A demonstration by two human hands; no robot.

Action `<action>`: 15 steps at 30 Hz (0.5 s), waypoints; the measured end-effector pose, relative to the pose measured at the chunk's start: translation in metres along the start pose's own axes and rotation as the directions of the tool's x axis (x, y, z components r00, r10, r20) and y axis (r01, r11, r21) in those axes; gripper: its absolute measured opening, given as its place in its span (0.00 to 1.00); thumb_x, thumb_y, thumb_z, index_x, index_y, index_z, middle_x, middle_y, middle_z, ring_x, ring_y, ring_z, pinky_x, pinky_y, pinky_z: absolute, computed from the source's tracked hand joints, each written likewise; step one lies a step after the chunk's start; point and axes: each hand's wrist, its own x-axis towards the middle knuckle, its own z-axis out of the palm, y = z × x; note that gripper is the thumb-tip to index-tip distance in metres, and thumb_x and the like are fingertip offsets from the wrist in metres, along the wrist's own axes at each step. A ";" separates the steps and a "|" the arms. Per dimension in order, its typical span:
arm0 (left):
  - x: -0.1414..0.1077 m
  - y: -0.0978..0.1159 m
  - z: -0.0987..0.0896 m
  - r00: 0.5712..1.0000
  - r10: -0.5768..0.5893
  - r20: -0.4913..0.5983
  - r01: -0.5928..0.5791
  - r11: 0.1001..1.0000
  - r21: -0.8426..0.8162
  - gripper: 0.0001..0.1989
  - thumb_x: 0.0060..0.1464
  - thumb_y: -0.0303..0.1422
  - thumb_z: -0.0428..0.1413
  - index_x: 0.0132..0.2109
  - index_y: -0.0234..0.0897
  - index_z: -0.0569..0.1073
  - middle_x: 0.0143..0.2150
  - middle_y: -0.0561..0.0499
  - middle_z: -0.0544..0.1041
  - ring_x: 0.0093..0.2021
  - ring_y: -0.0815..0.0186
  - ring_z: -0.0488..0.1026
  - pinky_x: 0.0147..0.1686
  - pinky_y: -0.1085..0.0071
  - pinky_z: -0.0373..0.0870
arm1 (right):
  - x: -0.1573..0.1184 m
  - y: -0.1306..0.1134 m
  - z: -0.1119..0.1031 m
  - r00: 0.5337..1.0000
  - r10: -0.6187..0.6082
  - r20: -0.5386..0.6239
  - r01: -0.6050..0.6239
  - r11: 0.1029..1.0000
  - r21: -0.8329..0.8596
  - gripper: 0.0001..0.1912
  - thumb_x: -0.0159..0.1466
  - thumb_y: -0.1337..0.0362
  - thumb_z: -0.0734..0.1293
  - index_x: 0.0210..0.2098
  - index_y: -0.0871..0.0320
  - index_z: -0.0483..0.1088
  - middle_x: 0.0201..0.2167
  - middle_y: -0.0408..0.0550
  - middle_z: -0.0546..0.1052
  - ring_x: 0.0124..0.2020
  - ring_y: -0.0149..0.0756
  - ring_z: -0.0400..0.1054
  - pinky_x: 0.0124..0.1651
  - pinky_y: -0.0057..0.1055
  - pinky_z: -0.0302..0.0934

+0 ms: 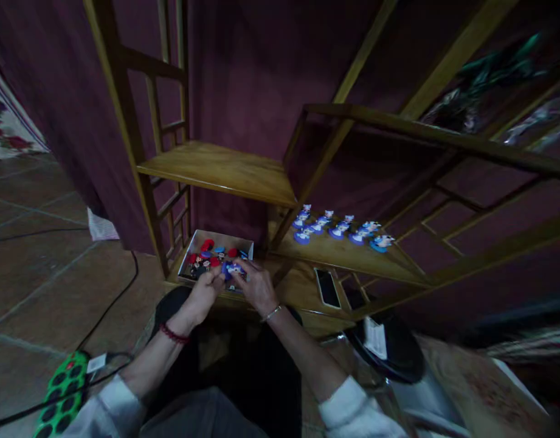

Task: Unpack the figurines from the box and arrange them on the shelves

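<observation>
Above the near right part of a shallow white box (248, 248), my two hands meet at a small purple-based figurine (231, 268). My left hand (207, 294) pinches its base from the left. The fingers of my right hand (256, 287) are closed on its other side. Inside the box lie several small pieces, among them a red one (207, 244) and a blue one (220, 250). On the wooden shelf (352, 258) to the right, several white-and-purple figurines (340, 229) stand upright in two loose rows, with a blue-based one (382, 242) at the right end.
A phone (328, 288) lies on the lower board right of my hands. A bare wooden shelf (220, 169) juts out above the box. A green power strip (63, 389) with cables is on the tiled floor at left. A black stool-like object (393, 353) stands at right.
</observation>
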 end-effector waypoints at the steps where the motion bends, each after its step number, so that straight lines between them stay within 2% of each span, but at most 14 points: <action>1: -0.001 -0.001 0.001 1.000 0.005 -0.006 -0.005 1.000 0.002 0.21 0.41 0.40 0.61 0.42 0.34 0.74 0.46 0.46 0.75 0.50 0.56 0.67 0.54 0.57 0.58 | -0.001 0.000 0.001 1.000 -0.009 -0.009 0.009 1.000 -0.005 0.11 0.60 0.65 0.63 0.42 0.57 0.70 0.40 0.49 0.76 0.41 0.35 0.69 0.46 0.31 0.63; 8: -0.004 -0.004 0.006 0.997 0.075 -0.005 -0.075 0.997 -0.006 0.19 0.44 0.36 0.59 0.43 0.32 0.74 0.48 0.45 0.73 0.52 0.57 0.65 0.54 0.60 0.59 | -0.003 -0.006 0.002 0.999 -0.013 -0.034 0.011 0.997 -0.071 0.11 0.60 0.66 0.62 0.42 0.57 0.69 0.39 0.50 0.76 0.42 0.36 0.69 0.47 0.31 0.63; 15: -0.005 -0.003 0.004 0.994 0.099 -0.046 -0.096 0.994 0.055 0.18 0.43 0.36 0.59 0.43 0.33 0.74 0.45 0.46 0.75 0.50 0.58 0.67 0.54 0.61 0.59 | -0.002 -0.017 0.008 0.993 0.107 -0.043 -0.112 0.986 -0.124 0.11 0.59 0.67 0.62 0.42 0.58 0.69 0.39 0.51 0.76 0.40 0.37 0.70 0.44 0.31 0.64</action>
